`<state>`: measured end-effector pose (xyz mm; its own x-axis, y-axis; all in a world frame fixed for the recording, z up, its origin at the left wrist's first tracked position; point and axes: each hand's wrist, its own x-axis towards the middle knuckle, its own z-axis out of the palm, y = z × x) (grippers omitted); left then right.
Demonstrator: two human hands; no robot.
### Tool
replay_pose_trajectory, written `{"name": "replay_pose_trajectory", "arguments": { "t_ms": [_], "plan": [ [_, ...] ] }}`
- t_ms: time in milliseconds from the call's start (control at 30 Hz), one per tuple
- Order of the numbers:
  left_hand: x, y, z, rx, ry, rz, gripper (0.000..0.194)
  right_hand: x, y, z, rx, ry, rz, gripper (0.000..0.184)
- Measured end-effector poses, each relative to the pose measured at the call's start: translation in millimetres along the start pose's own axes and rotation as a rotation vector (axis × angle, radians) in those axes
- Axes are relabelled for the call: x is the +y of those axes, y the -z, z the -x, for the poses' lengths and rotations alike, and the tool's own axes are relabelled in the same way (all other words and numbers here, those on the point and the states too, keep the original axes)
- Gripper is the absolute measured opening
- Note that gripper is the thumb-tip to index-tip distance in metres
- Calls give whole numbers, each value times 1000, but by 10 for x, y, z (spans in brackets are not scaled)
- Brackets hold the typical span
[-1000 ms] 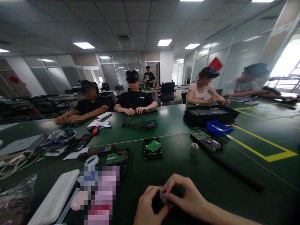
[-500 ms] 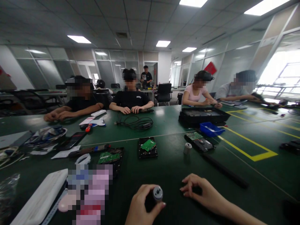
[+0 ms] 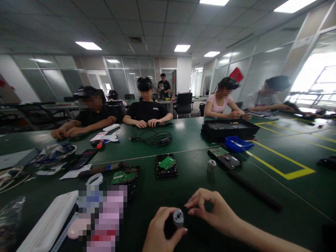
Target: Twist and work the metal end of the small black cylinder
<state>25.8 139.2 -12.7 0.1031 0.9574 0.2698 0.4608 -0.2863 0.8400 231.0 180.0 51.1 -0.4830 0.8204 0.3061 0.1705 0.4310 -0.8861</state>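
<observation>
My left hand (image 3: 160, 229) holds a small silver cylindrical motor (image 3: 178, 217) between thumb and fingers. Its round end, with small dark holes, faces up. Just right of it is my right hand (image 3: 214, 210), thumb and fingertips brought close in a pinch, apart from the motor. Whatever may be between those fingertips is too small to make out. A second, similar silver motor (image 3: 211, 166) stands upright on the green table farther off. Beyond my left hand lies a black hard drive (image 3: 166, 172) with a green circuit board (image 3: 167, 162) on top.
At left are another drive with a green board (image 3: 123, 177), an electric screwdriver (image 3: 101, 169) and a white power bank-like slab (image 3: 49, 222). To the right lie a drive (image 3: 228, 159), a black bar (image 3: 254, 190) and a blue tray (image 3: 237, 144). Several people sit across the table.
My right hand has moved left and slightly up, closer to the motor. My left hand keeps its hold on the motor with little movement.
</observation>
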Motion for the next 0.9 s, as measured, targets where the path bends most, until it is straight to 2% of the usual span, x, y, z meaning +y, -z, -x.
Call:
{"name": "replay_pose_trajectory", "arguments": {
  "t_ms": [100, 233, 367, 467, 567, 667, 767, 833, 900],
  "plan": [
    [-37, -9, -4, -19, -12, 12, 34, -48, -198, -106, -38, 63, 11, 34],
    [-55, -7, -9, -32, -26, 11, 33, 61, -332, -142, -53, 73, 56, 35],
    [-5, 24, -13, -34, -26, -1, 34, 85, -299, -162, -60, 52, 111, 34],
    [9, 35, -16, -51, -7, -7, 33, 31, -223, -170, -18, -13, 166, 37],
    [-26, 16, -15, -43, -4, 2, 34, -1, -190, -168, -9, -17, 134, 33],
    [-47, 1, -13, -29, -10, -10, 31, -44, -211, -194, -87, 66, 149, 25],
    [-1, 26, -18, -18, -42, -20, 25, -220, -182, -212, -133, 215, 301, 15],
    [58, 59, -20, -26, -74, -3, 24, -399, -120, -124, -152, 322, 413, 6],
    [116, 88, -17, -50, -62, 14, 25, -549, -81, 104, -210, 367, 419, 12]
  ]
}}
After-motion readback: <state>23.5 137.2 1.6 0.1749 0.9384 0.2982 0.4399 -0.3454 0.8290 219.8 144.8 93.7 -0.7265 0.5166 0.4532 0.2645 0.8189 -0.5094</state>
